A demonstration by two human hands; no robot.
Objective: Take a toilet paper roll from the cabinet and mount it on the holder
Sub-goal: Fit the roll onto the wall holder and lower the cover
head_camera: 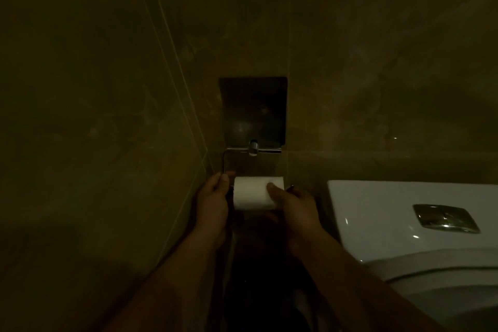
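Note:
The room is dim. A white toilet paper roll (252,193) lies sideways just below the metal holder (253,116), whose flap cover is lifted up against the wall. My right hand (292,203) grips the roll's right end, thumb on top. My left hand (214,197) is closed around the left end of the holder's wire arm (35,162), next to the roll's left end. The holder's bar tip (291,186) pokes out just right of the roll.
A white toilet cistern (390,213) with a chrome flush plate (446,217) stands close on the right, the bowl rim (420,277) below it. Brown tiled walls meet in a corner at the left. The floor beneath the holder is dark.

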